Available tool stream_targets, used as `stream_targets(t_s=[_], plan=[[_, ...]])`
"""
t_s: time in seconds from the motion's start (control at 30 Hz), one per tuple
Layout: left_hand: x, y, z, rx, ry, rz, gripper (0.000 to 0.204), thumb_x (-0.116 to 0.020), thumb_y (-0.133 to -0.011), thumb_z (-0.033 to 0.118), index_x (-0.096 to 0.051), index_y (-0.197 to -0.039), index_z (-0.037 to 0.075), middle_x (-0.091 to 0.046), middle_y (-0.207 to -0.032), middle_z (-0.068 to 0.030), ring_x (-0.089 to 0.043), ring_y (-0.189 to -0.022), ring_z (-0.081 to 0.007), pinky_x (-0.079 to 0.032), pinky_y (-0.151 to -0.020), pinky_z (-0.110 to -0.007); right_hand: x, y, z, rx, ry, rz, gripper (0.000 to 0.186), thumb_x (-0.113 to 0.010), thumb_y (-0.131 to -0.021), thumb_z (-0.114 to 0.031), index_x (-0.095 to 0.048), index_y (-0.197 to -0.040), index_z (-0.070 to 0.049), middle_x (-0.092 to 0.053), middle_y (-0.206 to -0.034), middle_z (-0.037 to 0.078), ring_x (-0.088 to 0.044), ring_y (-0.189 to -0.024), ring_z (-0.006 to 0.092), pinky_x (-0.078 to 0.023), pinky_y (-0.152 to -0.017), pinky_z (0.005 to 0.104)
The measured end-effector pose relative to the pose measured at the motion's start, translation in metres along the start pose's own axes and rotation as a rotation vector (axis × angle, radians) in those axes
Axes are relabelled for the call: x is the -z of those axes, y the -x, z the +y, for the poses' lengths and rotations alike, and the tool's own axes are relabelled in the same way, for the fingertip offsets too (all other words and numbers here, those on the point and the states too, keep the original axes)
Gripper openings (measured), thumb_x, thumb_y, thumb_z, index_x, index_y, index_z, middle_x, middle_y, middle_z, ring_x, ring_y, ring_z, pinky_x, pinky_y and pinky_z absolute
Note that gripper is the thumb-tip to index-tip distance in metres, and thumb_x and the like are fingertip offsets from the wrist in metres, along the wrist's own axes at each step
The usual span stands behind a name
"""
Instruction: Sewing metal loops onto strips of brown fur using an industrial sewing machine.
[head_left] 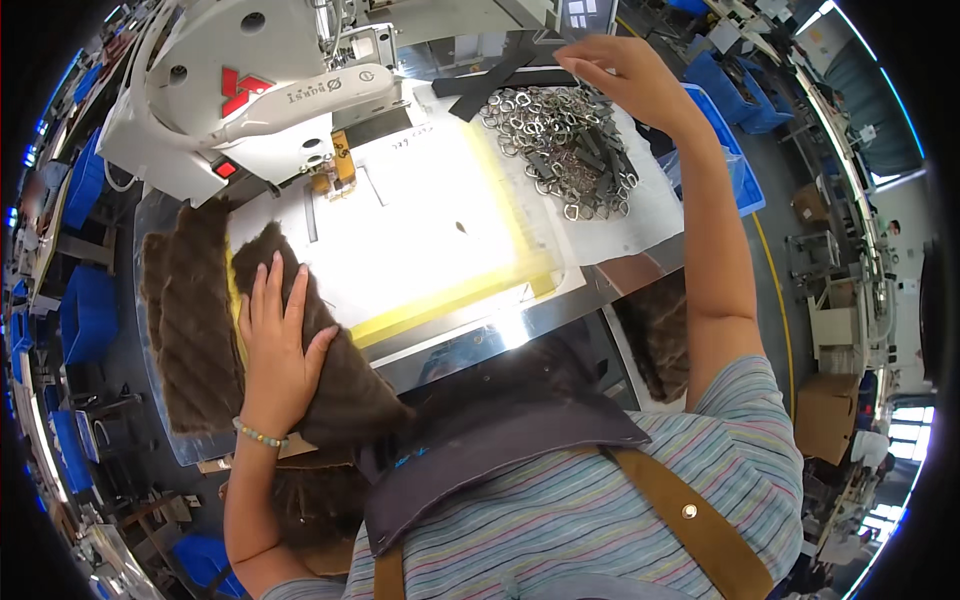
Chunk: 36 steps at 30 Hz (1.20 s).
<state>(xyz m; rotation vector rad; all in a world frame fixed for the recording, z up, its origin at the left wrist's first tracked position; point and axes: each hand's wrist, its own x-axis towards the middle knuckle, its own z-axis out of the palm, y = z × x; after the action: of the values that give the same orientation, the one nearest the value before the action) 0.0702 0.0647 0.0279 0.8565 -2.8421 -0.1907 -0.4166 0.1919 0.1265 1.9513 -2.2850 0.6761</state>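
My left hand [277, 345] lies flat with spread fingers on a brown fur fabric piece [345, 392], which reaches from the worktable over its front edge. Another brown fur piece [192, 330] lies just left of it. My right hand [632, 78] is raised at the far right, its thumb and forefinger stretched out to the left and apart, with nothing visible between them. Below it, a pile of metal D-rings with short black strap pieces [565, 150] rests on a white sheet [635, 222]. Black strips [490, 85] lie crossed left of that hand.
A white industrial sewing machine [270, 95] stands at the far left, its presser clamp [338, 172] over a white work plate [430, 230] edged with yellow tape. A blue tray [748, 190] sits right of my right forearm. More brown fur [655, 340] hangs below the table's right front.
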Motion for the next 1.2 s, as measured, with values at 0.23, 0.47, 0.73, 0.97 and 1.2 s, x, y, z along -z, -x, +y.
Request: stream_targets(t_s=[0.23, 0.47, 0.73, 0.97, 1.2], plan=[[-0.006, -0.008, -0.025, 0.075, 0.027, 0.191, 0.068, -0.079, -0.094, 0.03, -0.055, -0.153, 0.007, -0.037, -0.17, -0.018, -0.035, -0.154, -0.0421, -0.03, -0.125, -0.053, -0.04, -0.014, 0.02, 0.049, -0.107, -0.042, 0.024, -0.072, -0.1, -0.024, -0.081, -0.113, -0.007, -0.08, -0.108, 0.013, -0.077, -0.093, 0.0293, -0.06, -0.082, 0.0374], [0.0, -0.014, -0.025, 0.179, 0.198, 0.283, 0.065, -0.086, -0.083, 0.011, -0.062, -0.143, 0.006, -0.046, -0.163, -0.016, -0.047, -0.145, -0.0388, -0.041, -0.119, -0.047, -0.11, -0.046, -0.026, 0.384, 0.348, 0.003, 0.02, -0.076, -0.089, -0.017, -0.079, -0.104, -0.004, -0.076, -0.099, 0.008, -0.074, -0.102, 0.0287, -0.06, -0.08, 0.0419], [0.015, -0.013, -0.029, 0.112, 0.434, 0.157, 0.052, -0.063, -0.086, -0.016, -0.066, -0.135, 0.002, -0.059, -0.148, -0.0153, -0.057, -0.136, -0.0367, -0.047, -0.113, -0.042, -0.128, -0.044, -0.037, 0.301, 0.627, -0.128, 0.014, -0.068, -0.088, -0.016, -0.077, -0.093, -0.006, -0.075, -0.095, 0.006, -0.073, -0.107, 0.0247, -0.06, -0.084, 0.0375], [0.04, -0.028, -0.013, 0.003, -0.253, 0.109, 0.045, -0.075, -0.089, 0.006, -0.067, -0.133, -0.002, -0.064, -0.14, -0.0183, -0.054, -0.137, -0.0375, -0.048, -0.11, -0.042, -0.123, -0.031, -0.031, 0.321, 0.402, -0.089, 0.02, -0.066, -0.091, -0.02, -0.077, -0.094, -0.003, -0.077, -0.101, 0.009, -0.073, -0.099, 0.0305, -0.059, -0.085, 0.0435], [0.014, -0.072, 0.012, -0.201, 0.051, 0.208, 0.032, -0.078, -0.09, 0.013, -0.072, -0.117, -0.002, -0.072, -0.114, -0.0143, -0.068, -0.106, -0.0332, -0.055, -0.092, -0.043, -0.126, -0.039, -0.03, 0.269, 0.524, -0.106, 0.022, -0.066, -0.092, -0.02, -0.08, -0.101, -0.005, -0.078, -0.098, 0.01, -0.074, -0.098, 0.0307, -0.059, -0.086, 0.0433]])
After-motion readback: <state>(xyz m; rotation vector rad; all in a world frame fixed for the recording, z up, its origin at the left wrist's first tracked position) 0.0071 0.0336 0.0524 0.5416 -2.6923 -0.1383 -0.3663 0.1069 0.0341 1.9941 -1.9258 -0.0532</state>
